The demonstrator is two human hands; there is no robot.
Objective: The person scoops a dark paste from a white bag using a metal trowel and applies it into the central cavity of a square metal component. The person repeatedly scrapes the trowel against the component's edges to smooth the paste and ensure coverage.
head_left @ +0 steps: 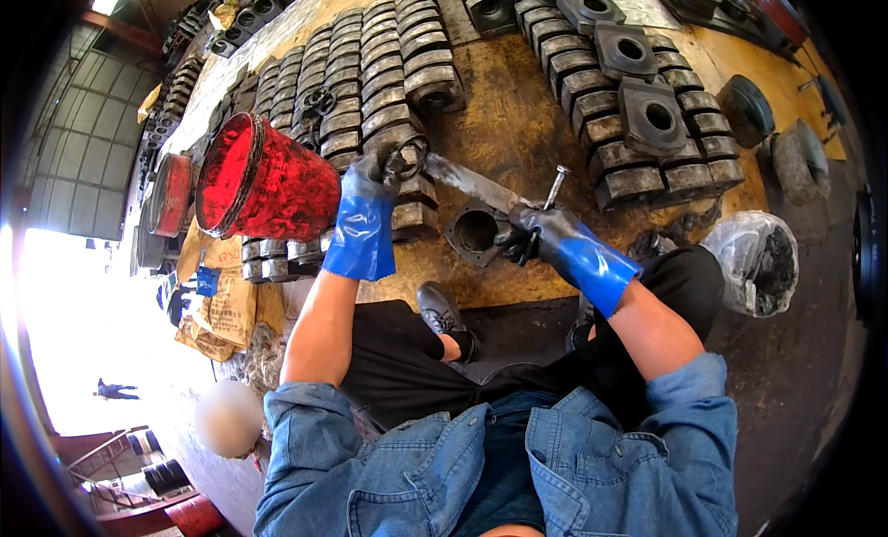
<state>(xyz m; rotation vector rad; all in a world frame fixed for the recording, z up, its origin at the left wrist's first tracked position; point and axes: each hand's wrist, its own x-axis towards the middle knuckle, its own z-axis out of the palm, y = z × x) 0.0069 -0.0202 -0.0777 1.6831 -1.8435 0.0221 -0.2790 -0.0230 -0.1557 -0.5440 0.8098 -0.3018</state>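
My left hand [363, 204], in a blue rubber glove with a dark, dirty palm, is closed on a small dark metal ring [407, 156]. My right hand [560, 241], gloved alike, grips a long flat grey metal bar [476, 184] that looks like a file. The bar's far end lies close to the ring; whether they touch I cannot tell. A bolt-like metal rod [558, 185] with a flat head sticks up at my right fist. Below the bar, a square dark casting [451, 234] with a round bore sits on the stained brown surface, beside my right fingers.
A red-smeared bucket [314, 190] stands left of my left hand. Rows of curved metal blocks [379, 70] lie ahead, with more stacked rows [606, 158] to the right. A clear plastic bag [754, 259] stands at the right. My shoe [439, 310] is below the casting.
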